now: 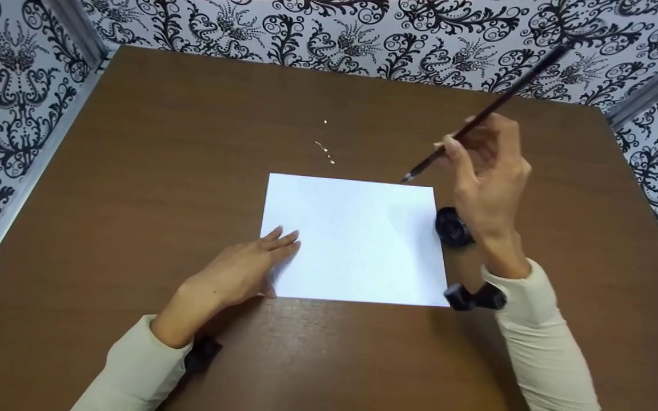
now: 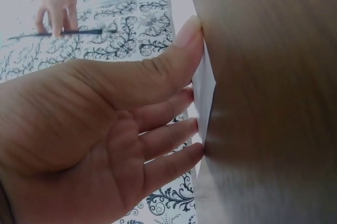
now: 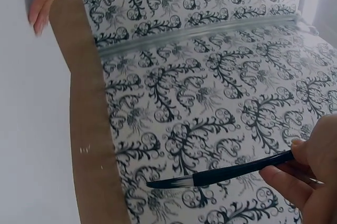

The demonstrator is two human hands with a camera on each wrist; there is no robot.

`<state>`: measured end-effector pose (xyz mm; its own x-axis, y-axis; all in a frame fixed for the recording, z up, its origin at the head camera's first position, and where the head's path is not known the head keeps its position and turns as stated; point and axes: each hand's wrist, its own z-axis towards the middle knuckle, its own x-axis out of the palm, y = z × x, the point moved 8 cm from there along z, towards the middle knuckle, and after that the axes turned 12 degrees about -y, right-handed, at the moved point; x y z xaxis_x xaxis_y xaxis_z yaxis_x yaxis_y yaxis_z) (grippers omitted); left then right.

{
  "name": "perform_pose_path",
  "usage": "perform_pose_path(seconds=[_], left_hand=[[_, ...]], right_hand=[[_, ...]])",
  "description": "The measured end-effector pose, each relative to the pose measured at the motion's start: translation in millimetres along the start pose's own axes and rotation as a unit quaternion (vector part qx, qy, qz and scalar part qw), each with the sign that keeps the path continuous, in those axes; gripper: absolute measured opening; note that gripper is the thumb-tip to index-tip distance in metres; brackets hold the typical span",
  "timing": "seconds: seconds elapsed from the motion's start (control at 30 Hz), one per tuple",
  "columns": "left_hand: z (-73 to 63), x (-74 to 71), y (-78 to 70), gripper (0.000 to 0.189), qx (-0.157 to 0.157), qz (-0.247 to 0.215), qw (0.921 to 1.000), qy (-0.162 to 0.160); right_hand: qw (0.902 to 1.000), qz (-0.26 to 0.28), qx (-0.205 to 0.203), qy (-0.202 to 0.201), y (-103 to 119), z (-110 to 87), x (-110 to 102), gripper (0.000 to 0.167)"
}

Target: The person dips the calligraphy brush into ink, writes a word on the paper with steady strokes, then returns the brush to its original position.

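A blank white sheet of paper [image 1: 357,240] lies on the brown table. My left hand [image 1: 243,268] rests on its left side, fingers extended over the sheet; in the left wrist view the thumb [image 2: 176,55] and fingertips meet the paper [image 2: 202,87] at its edge. My right hand [image 1: 489,171] pinches a long dark paintbrush [image 1: 492,108] between thumb and fingers, above the sheet's far right corner. The brush slants, its handle rising to the upper right and its tip at the paper's far edge in the head view. Dark bristles and a metal ferrule show on the brush [image 3: 231,172] in the right wrist view.
Close by the paper's right edge is a round black object [image 1: 453,227], partly covered by the right hand. Several small pale specks [image 1: 324,149] lie on the table [image 1: 192,131] beyond the sheet. Walls with black-and-white scroll patterns [image 1: 352,43] border the table's back and sides.
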<state>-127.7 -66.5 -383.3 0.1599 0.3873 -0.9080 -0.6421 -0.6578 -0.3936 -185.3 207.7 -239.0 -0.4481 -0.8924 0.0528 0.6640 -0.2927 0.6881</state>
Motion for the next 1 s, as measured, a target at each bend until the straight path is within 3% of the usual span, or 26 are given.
perform_pose_path(seconds=[0.13,0.33,0.77,1.0], left_hand=[[0.6,2.2,2.7,0.078,-0.022,-0.004,0.9997,0.01],[0.5,2.5,2.7,0.078,-0.022,-0.001,0.9997,0.008],[0.5,3.9,5.9,0.079,-0.029,-0.022,0.9993,0.013],[1.8,4.6,5.4,0.08,-0.027,-0.02,0.9994,0.012]], right_hand=[[0.9991,0.027,0.033,0.008,-3.8,-4.7,21.9,0.034],[0.9964,0.049,0.063,0.027,-10.1,-12.4,53.8,0.03],[0.9949,0.056,0.014,0.082,-25.1,-32.6,106.1,0.026],[0.9938,0.022,-0.054,0.095,-31.5,-42.6,121.5,0.024]])
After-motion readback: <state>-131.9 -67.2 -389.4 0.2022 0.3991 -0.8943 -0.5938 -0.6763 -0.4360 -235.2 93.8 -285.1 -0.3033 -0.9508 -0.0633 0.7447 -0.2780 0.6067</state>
